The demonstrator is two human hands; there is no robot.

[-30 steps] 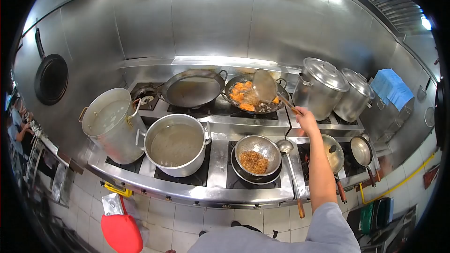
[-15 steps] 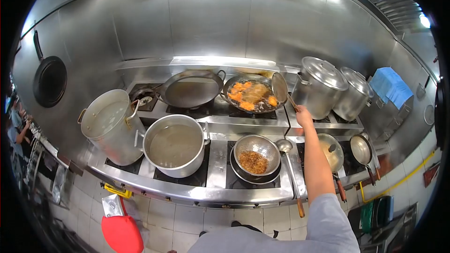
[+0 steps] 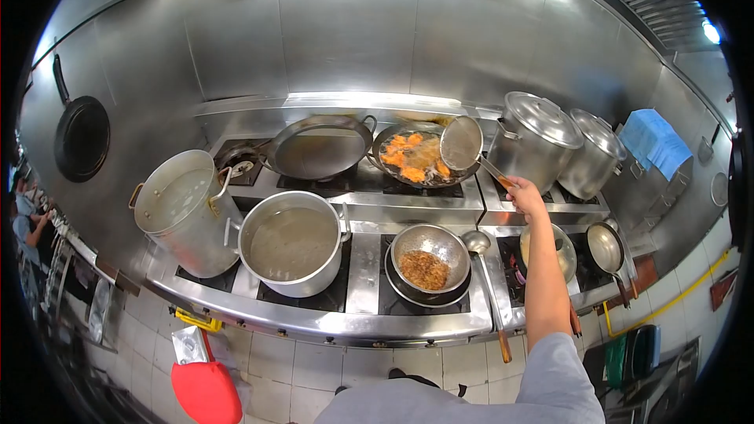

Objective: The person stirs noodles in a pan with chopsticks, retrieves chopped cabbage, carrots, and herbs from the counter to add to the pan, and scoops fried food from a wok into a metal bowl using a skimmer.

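My right hand [image 3: 528, 198] is closed around the wooden handle of a round mesh skimmer [image 3: 461, 144]. The skimmer's bowl is tilted over the right side of a wok [image 3: 385, 167] on the back row of burners. Orange battered pieces [image 3: 414, 155] float in bubbling oil in that wok. Below my right forearm, a pan [image 3: 561, 255] with a pale content is partly covered by the arm. A steel ladle [image 3: 477, 242] lies on the stove front, left of the forearm. My left hand is out of view.
A second dark wok [image 3: 322, 153] stands left of the frying one. Two big pots [image 3: 188, 196] [image 3: 290, 239] of liquid are at the left. A perforated bowl [image 3: 432, 239] holds brown fried bits. Lidded pots [image 3: 534, 141] stand back right. A red stool [image 3: 206, 392] is on the floor.
The skimmer has come up and toward me, its bowl turning to face me more. My right hand has shifted slightly right and down with it.
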